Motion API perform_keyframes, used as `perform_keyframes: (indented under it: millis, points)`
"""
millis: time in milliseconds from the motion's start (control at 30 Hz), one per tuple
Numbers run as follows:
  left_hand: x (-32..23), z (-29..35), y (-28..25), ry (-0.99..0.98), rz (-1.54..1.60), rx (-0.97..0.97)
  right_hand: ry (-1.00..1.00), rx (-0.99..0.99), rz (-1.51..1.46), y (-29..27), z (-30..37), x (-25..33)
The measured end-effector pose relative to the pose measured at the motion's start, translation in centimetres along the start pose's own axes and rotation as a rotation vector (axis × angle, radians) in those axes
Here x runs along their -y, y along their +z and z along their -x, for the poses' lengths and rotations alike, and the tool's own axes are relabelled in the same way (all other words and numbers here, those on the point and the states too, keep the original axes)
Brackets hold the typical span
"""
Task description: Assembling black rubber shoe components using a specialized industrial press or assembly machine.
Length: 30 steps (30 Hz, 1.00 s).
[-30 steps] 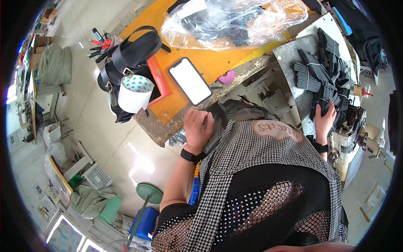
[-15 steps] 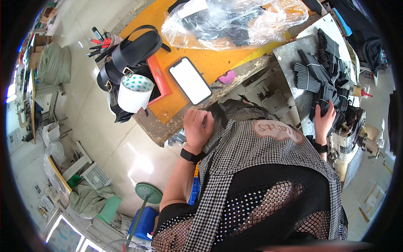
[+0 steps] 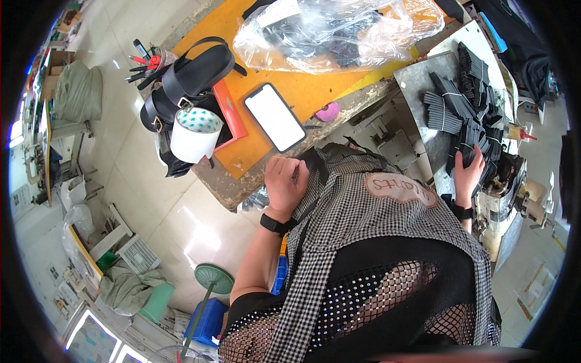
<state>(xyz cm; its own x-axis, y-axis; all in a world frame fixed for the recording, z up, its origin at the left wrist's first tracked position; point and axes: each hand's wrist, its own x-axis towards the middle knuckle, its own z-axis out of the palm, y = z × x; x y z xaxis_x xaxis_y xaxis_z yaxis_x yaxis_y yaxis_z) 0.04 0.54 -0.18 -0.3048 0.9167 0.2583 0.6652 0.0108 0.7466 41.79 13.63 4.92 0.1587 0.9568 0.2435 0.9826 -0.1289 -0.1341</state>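
Observation:
My left hand is closed in a loose fist at the near edge of the worktable, beside my checked apron. Nothing shows in its fingers. My right hand rests on the pile of bundled black strips, thumb and fingers spread apart over them. Several of these bundles are tied with thin bands and lie on a grey metal plate. Just beyond my left hand, a phone with a blank white screen lies on the orange table covering.
Black buckled sandals and a white tape roll stand by a red-orange box piece at the left. A clear plastic bag of dark pieces lies at the back. Machine parts sit right of my right hand; a pink disc lies near the table edge.

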Motion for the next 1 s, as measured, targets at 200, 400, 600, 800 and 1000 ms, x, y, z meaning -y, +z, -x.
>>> perform_keyframes:
  millis: [200, 400, 600, 800, 1000]
  points:
    - [-1.8, -2.6, -1.0, 0.038, 0.017, 0.049, -0.018, -0.011, -0.076, 0.3, -0.6, -1.5]
    - [-4.6, -6.9, -1.3, 0.168, 0.19, 0.258, -0.031, -0.043, -0.244, 0.8, -0.9, -3.1]
    - [-5.9, -9.5, -1.0, 0.275, 0.209, 0.418, 0.43, 0.077, -0.91, -3.2, 0.1, -0.7]
    - [-7.1, -11.3, 1.1, 0.303, 0.45, 0.625, 0.316, 0.137, -0.982, -8.5, 2.9, 6.8]
    - [-10.8, -12.7, 4.8, 0.406, 0.556, 0.772, 0.316, 0.293, -1.075, -11.0, 6.1, 11.3]
